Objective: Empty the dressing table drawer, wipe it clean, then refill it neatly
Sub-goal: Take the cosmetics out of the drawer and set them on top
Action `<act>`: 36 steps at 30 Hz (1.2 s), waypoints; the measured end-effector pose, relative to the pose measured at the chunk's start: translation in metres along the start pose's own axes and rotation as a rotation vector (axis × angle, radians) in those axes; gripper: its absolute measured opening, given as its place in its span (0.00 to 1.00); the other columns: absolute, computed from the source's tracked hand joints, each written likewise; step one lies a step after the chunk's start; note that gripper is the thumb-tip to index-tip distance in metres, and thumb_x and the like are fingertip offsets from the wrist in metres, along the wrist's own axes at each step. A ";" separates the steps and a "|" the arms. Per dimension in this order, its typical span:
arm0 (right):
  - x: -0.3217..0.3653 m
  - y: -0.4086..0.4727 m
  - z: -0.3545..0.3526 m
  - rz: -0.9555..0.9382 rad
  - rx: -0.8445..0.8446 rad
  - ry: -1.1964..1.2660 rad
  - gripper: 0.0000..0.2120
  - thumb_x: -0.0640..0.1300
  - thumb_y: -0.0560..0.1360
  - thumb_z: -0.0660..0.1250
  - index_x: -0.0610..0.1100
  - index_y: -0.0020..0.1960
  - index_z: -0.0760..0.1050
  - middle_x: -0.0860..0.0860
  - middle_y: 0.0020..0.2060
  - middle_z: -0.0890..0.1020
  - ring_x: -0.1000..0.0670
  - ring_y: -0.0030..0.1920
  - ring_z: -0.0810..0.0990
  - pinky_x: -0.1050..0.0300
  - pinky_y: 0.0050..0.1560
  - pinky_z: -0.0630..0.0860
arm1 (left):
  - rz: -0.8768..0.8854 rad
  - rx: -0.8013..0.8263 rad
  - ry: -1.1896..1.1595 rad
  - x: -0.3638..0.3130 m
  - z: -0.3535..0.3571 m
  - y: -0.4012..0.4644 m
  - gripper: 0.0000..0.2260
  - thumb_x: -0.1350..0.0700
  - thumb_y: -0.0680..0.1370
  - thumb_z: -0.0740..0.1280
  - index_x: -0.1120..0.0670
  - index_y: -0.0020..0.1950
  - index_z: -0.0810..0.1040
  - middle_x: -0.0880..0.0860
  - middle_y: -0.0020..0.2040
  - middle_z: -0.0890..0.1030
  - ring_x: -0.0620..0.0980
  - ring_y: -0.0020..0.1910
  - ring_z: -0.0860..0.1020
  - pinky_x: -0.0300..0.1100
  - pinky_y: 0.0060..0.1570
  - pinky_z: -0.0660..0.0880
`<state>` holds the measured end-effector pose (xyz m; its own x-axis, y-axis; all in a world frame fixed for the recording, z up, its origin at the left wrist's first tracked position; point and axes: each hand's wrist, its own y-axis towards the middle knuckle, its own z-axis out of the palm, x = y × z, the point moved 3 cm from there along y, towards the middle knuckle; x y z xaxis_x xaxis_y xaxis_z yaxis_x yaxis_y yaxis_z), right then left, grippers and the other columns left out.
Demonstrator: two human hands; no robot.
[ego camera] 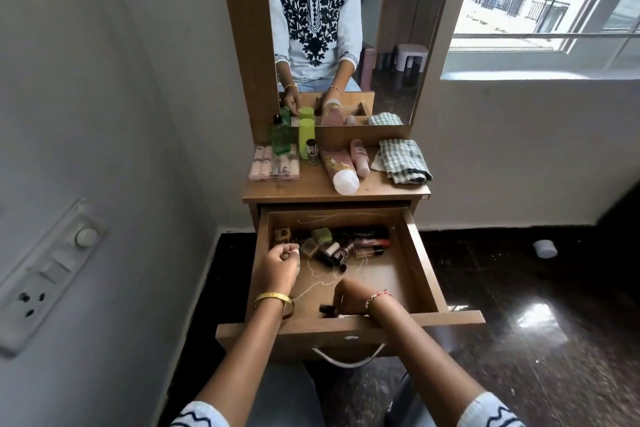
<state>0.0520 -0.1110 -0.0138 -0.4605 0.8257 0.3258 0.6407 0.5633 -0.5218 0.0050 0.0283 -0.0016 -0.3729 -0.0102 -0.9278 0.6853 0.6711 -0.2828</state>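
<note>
- Head view: the drawer (420, 263) of the dressing table is seen pulled fully out below the counter (311, 189), with its metal handle (349, 357) at the near edge.
- Toward the back of the drawer, a heap of small bottles and tubes (341, 244) is seen lying crosswise; thin pale scratch lines are visible on the bare wood floor nearer the front.
- The left hand (280, 262) is held inside the drawer at its left side, just beside the heap, with its fingers curled; whether anything is pinched in them cannot be told. A gold bangle (273, 300) is worn on that wrist.
- The right hand (349, 298) is lowered into the front of the drawer, fingers bent downward around a small dark item (327, 309) that is mostly hidden; a firm grip cannot be confirmed.
- Above the drawer, on the counter, a clear makeup case (273, 166) is placed at the left, with a green bottle (280, 139) and a lime-green tube (306, 137) behind it.
- Two pink bottles (341, 170) are laid on their sides at the centre of the counter.
- A folded checked cloth (403, 161) is placed at the right end of the counter, above the drawer's right side.
- The mirror (332, 28) is mounted behind the counter.
</note>
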 end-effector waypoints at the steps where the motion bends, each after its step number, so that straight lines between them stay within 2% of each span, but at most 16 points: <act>1: 0.000 0.000 -0.002 0.000 -0.044 0.064 0.16 0.45 0.76 0.64 0.35 0.57 0.78 0.38 0.56 0.80 0.42 0.51 0.78 0.53 0.56 0.74 | -0.022 0.026 -0.018 0.002 0.003 0.001 0.06 0.60 0.76 0.63 0.53 0.43 0.78 0.52 0.34 0.78 0.51 0.36 0.77 0.45 0.47 0.75; 5: 0.002 0.003 -0.015 -0.014 -0.262 0.501 0.06 0.41 0.75 0.66 0.42 0.51 0.74 0.44 0.49 0.78 0.43 0.52 0.79 0.49 0.54 0.78 | -0.013 0.129 0.062 0.002 0.013 0.000 0.04 0.58 0.76 0.65 0.56 0.44 0.78 0.51 0.34 0.78 0.50 0.38 0.77 0.48 0.49 0.77; 7: 0.005 0.004 -0.019 -0.024 -0.318 0.622 0.06 0.41 0.74 0.67 0.42 0.49 0.72 0.46 0.46 0.75 0.42 0.51 0.80 0.48 0.46 0.81 | 0.018 0.184 0.079 -0.002 0.016 -0.005 0.06 0.56 0.77 0.64 0.58 0.48 0.78 0.52 0.37 0.79 0.51 0.42 0.78 0.47 0.48 0.78; 9: 0.009 0.005 -0.021 -0.029 -0.364 0.604 0.05 0.41 0.74 0.68 0.43 0.45 0.72 0.47 0.44 0.75 0.43 0.48 0.81 0.49 0.41 0.82 | 0.048 0.200 0.090 -0.003 0.016 -0.007 0.09 0.56 0.78 0.63 0.59 0.51 0.79 0.52 0.39 0.79 0.53 0.44 0.80 0.47 0.47 0.79; 11: 0.012 0.007 -0.025 -0.044 -0.441 0.552 0.09 0.41 0.72 0.70 0.46 0.39 0.70 0.47 0.41 0.76 0.44 0.45 0.80 0.50 0.42 0.81 | 0.065 0.207 0.097 -0.005 0.016 -0.009 0.10 0.56 0.77 0.64 0.61 0.53 0.79 0.54 0.43 0.80 0.54 0.47 0.80 0.50 0.50 0.79; 13: 0.015 0.008 -0.029 -0.053 -0.490 0.500 0.10 0.41 0.72 0.70 0.46 0.36 0.69 0.48 0.38 0.76 0.46 0.41 0.77 0.61 0.37 0.75 | 0.081 0.203 0.126 -0.006 0.016 -0.009 0.12 0.57 0.76 0.66 0.61 0.57 0.78 0.59 0.51 0.81 0.56 0.51 0.80 0.51 0.54 0.78; 14: 0.016 0.009 -0.031 -0.065 -0.492 0.498 0.08 0.40 0.72 0.70 0.45 0.38 0.72 0.48 0.38 0.76 0.46 0.40 0.77 0.62 0.36 0.73 | 0.094 0.182 0.152 -0.006 0.015 -0.008 0.13 0.57 0.76 0.66 0.61 0.58 0.77 0.59 0.54 0.80 0.56 0.53 0.79 0.51 0.55 0.78; 16: 0.016 0.014 -0.031 -0.078 -0.447 0.602 0.01 0.37 0.73 0.68 0.41 0.43 0.78 0.47 0.38 0.79 0.45 0.41 0.81 0.57 0.43 0.80 | 0.118 0.118 0.218 -0.007 0.012 -0.007 0.13 0.57 0.75 0.68 0.60 0.58 0.78 0.58 0.55 0.80 0.56 0.54 0.78 0.50 0.56 0.77; 17: 0.014 0.016 -0.032 -0.056 -0.438 0.674 0.03 0.35 0.73 0.67 0.40 0.44 0.80 0.45 0.39 0.80 0.44 0.43 0.83 0.53 0.47 0.81 | 0.130 0.089 0.256 -0.008 0.011 -0.006 0.13 0.56 0.74 0.68 0.59 0.57 0.78 0.57 0.54 0.80 0.56 0.54 0.79 0.50 0.55 0.77; 19: 0.006 0.021 -0.036 0.040 -0.510 0.726 0.06 0.34 0.72 0.66 0.41 0.42 0.81 0.43 0.39 0.83 0.41 0.45 0.83 0.47 0.48 0.81 | 0.130 0.052 0.271 -0.008 0.009 -0.005 0.13 0.55 0.75 0.68 0.59 0.57 0.78 0.58 0.55 0.81 0.56 0.53 0.79 0.50 0.54 0.77; 21: -0.007 0.026 -0.040 0.149 -0.581 0.606 0.07 0.35 0.72 0.64 0.39 0.43 0.81 0.40 0.42 0.84 0.39 0.48 0.82 0.49 0.50 0.79 | 0.116 0.029 0.257 -0.010 0.009 -0.005 0.14 0.56 0.76 0.66 0.60 0.59 0.77 0.60 0.57 0.80 0.57 0.56 0.78 0.47 0.58 0.75; 23: -0.015 0.028 -0.042 0.228 -0.534 0.447 0.09 0.36 0.72 0.63 0.36 0.46 0.81 0.39 0.46 0.84 0.39 0.52 0.81 0.53 0.51 0.76 | 0.117 0.007 0.271 -0.010 0.009 -0.002 0.14 0.56 0.76 0.65 0.61 0.60 0.76 0.59 0.59 0.79 0.56 0.59 0.76 0.41 0.58 0.70; 25: -0.018 0.030 -0.039 0.257 -0.464 0.357 0.09 0.37 0.72 0.64 0.36 0.48 0.80 0.38 0.48 0.83 0.39 0.54 0.80 0.54 0.51 0.76 | 0.115 -0.005 0.275 -0.010 0.009 -0.001 0.15 0.56 0.77 0.65 0.60 0.61 0.76 0.59 0.60 0.78 0.55 0.60 0.75 0.40 0.58 0.69; 31: -0.007 0.036 -0.030 0.176 -0.439 0.175 0.11 0.36 0.73 0.63 0.37 0.54 0.76 0.39 0.55 0.80 0.39 0.59 0.76 0.52 0.56 0.73 | 0.115 -0.020 0.297 -0.009 0.009 0.001 0.14 0.55 0.76 0.65 0.60 0.60 0.77 0.59 0.59 0.79 0.55 0.58 0.76 0.38 0.53 0.69; 36: -0.005 0.038 -0.031 0.151 -0.459 0.099 0.11 0.35 0.74 0.59 0.36 0.54 0.75 0.39 0.55 0.79 0.38 0.58 0.77 0.50 0.54 0.74 | 0.111 -0.016 0.300 -0.011 0.009 -0.001 0.14 0.55 0.76 0.65 0.59 0.60 0.76 0.59 0.60 0.78 0.55 0.59 0.76 0.40 0.55 0.70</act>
<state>0.0971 -0.0928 -0.0109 -0.2957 0.8856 0.3582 0.9104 0.3748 -0.1751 0.0136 0.0209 0.0066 -0.4658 0.2817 -0.8389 0.7233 0.6673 -0.1776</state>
